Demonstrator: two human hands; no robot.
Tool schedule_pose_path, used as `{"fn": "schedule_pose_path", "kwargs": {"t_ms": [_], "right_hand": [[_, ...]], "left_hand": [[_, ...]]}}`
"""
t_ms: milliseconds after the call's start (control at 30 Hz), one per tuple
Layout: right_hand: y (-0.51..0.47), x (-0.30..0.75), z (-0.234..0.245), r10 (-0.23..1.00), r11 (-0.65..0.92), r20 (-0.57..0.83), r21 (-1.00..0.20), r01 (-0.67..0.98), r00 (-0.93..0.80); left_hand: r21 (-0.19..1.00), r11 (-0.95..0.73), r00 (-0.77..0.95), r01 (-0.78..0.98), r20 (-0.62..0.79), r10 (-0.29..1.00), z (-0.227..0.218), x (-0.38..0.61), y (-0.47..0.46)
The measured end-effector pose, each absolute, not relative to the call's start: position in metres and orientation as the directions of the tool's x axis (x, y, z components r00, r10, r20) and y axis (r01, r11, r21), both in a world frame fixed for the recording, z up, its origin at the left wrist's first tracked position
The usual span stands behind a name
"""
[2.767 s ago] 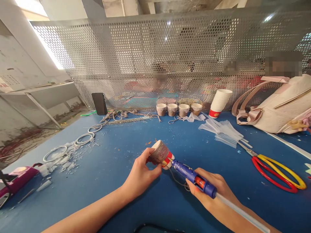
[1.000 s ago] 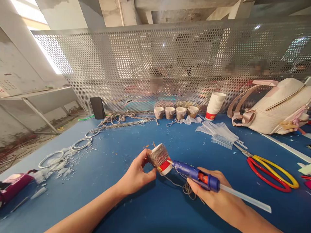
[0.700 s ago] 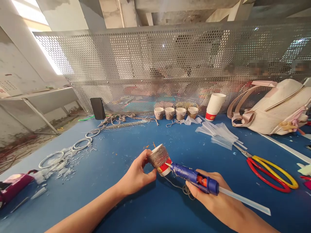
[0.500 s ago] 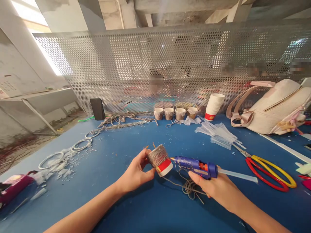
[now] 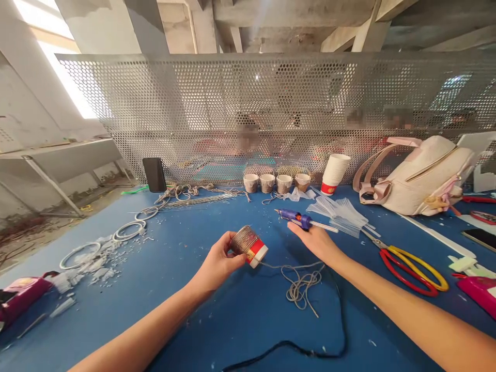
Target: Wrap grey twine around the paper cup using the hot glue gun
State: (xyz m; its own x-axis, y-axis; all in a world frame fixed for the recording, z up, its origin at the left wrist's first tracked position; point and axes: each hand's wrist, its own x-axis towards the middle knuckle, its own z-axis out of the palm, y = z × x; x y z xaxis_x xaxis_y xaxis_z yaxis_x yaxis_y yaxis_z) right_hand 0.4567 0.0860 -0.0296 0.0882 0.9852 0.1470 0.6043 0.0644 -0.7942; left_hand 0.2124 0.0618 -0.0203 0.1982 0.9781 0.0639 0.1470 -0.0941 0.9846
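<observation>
A paper cup (image 5: 248,245), wrapped for most of its length in grey-brown cord, lies tilted in my left hand (image 5: 219,262), fingers and thumb closed round it. Its red and white end stays uncovered. From the cup a loose cord (image 5: 302,283) runs to a tangle on the table. Further off, my right hand (image 5: 314,238) is closed on a blue hot glue gun (image 5: 293,218), with a clear glue stick poking out behind and the nozzle pointing left, apart from the cup. The trigger fingers are partly hidden.
Several small cord-wrapped cups (image 5: 284,184), a stack of paper cups (image 5: 335,173) and a phone (image 5: 154,174) stand along the perforated screen (image 5: 217,119). Glue sticks (image 5: 341,214), scissors (image 5: 413,268) and a backpack (image 5: 426,178) lie right. Rings (image 5: 129,230) lie left. A black cable (image 5: 343,320) crosses the front.
My right hand has carried the glue gun away from the cup, forward and slightly left. The cup has shifted a little left in my left hand. The black cable now shows.
</observation>
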Motion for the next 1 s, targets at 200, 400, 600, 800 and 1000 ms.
{"fn": "schedule_pose_path", "kwargs": {"t_ms": [200, 400, 600, 800, 1000], "right_hand": [[0.122, 0.446, -0.058, 0.958, 0.090, 0.254, -0.708, 0.700, 0.134], [0.105, 0.466, -0.057, 0.916, 0.097, 0.332, -0.729, 0.678, 0.227], [0.041, 0.443, -0.037, 0.907, 0.220, 0.382, -0.790, 0.573, 0.179], [0.008, 0.397, -0.041, 0.932, 0.363, 0.324, -0.826, 0.431, -0.163], [0.002, 0.401, -0.043, 0.828, 0.531, 0.502, -0.562, 0.634, -0.249]], "left_hand": [[0.959, -0.136, 0.191, 0.249, 0.089, 0.978, -0.028, 0.211, 0.064], [0.945, -0.154, 0.186, 0.287, 0.102, 0.977, -0.025, 0.212, 0.059], [0.901, -0.188, 0.167, 0.390, 0.132, 0.977, -0.024, 0.220, 0.045], [0.838, -0.299, 0.160, 0.457, 0.253, 0.954, -0.023, 0.227, 0.031], [0.838, -0.263, 0.227, 0.478, 0.171, 0.959, -0.022, 0.227, 0.025]]}}
